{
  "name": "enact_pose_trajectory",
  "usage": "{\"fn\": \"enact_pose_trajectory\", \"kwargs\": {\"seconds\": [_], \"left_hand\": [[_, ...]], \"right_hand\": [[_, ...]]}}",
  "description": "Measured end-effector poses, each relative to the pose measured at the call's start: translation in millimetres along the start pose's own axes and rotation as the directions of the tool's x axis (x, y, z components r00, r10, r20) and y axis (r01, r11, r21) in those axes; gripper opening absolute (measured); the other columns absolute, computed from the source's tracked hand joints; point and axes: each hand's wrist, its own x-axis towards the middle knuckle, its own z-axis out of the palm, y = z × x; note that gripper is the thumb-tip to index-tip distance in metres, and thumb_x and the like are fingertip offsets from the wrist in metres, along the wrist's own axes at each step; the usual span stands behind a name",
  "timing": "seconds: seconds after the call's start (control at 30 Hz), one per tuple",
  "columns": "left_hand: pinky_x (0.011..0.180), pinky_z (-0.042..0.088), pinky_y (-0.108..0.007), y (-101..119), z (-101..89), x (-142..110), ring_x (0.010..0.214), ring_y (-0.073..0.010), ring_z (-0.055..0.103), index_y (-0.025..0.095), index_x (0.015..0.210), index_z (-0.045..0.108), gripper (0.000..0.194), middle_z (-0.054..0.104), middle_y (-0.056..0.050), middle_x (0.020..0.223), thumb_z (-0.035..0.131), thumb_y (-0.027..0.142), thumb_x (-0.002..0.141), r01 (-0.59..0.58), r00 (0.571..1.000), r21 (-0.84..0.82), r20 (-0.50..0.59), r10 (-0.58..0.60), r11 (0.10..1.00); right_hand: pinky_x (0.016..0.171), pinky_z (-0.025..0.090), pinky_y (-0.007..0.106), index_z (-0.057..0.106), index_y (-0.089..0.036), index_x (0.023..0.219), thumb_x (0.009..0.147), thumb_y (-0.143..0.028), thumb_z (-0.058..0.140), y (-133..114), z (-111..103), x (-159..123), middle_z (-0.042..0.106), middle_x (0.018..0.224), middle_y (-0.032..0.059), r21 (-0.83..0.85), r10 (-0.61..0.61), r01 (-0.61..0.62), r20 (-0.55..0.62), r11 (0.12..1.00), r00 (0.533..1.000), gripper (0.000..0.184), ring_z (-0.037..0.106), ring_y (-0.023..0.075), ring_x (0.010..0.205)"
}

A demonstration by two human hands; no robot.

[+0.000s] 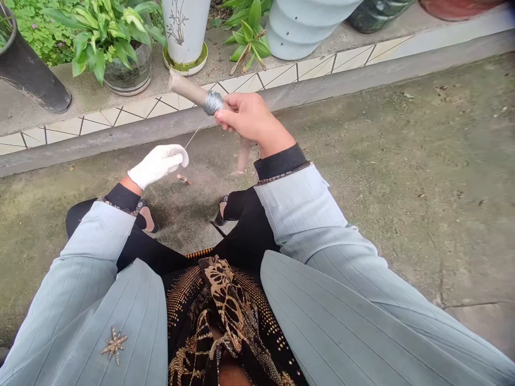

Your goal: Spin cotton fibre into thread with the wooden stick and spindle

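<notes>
My right hand [245,115], bare, grips one end of a pale round stick [187,88] that slants up to the left. Just beyond its fingers a silvery-grey coil of thread [213,102] is wound around the stick; whether it is thread or fine wire I cannot tell. From the coil a thin strand [194,135] runs taut down to my left hand [158,165], which wears a white glove and has its fingers curled closed on that strand. Below my right wrist hangs a blurred, pale rod-like piece [243,155]; its link to the stick is hidden behind the hand.
A low tiled ledge [241,84] crosses ahead, bearing a black pot [32,69], a glass pot [131,69], a white pot [187,32] and a ribbed pale-blue pot [306,27]. A small brownish object [184,179] lies on the concrete floor [382,177] between my feet.
</notes>
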Motion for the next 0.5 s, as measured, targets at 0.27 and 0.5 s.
{"fn": "enact_pose_trajectory", "kwargs": {"seconds": [0.27, 0.5], "left_hand": [[0.048, 0.028, -0.024, 16, 3.5, -8, 0.051, -0.0066, 0.037, 0.015, 0.082, 0.068, 0.041, 0.066, -0.004, 0.073, 0.074, 0.054, 0.088, 0.008, 0.998, 0.056, 0.069, -0.012, 0.998], [0.060, 0.041, -0.027, 13, -7.3, -11, 0.059, -0.0113, 0.049, 0.015, 0.079, 0.070, 0.035, 0.065, -0.004, 0.070, 0.063, 0.048, 0.089, -0.034, 0.998, 0.297, -0.034, 0.046, 0.954]], "right_hand": [[0.089, 0.048, 0.043, 0.073, -0.018, 0.111, 0.102, -0.041, 0.062, 16, 20, 10, 0.074, 0.102, 0.0153, -0.548, -0.003, 0.029, 0.048, 0.836, 0.999, 0.028, 0.065, 0.0323, 0.098], [0.080, 0.041, 0.037, 0.080, -0.015, 0.109, 0.099, -0.031, 0.065, 1, 30, 0, 0.075, 0.096, 0.0113, -0.627, 0.117, 0.193, 0.419, 0.755, 0.900, 0.024, 0.062, 0.0246, 0.088]]}}
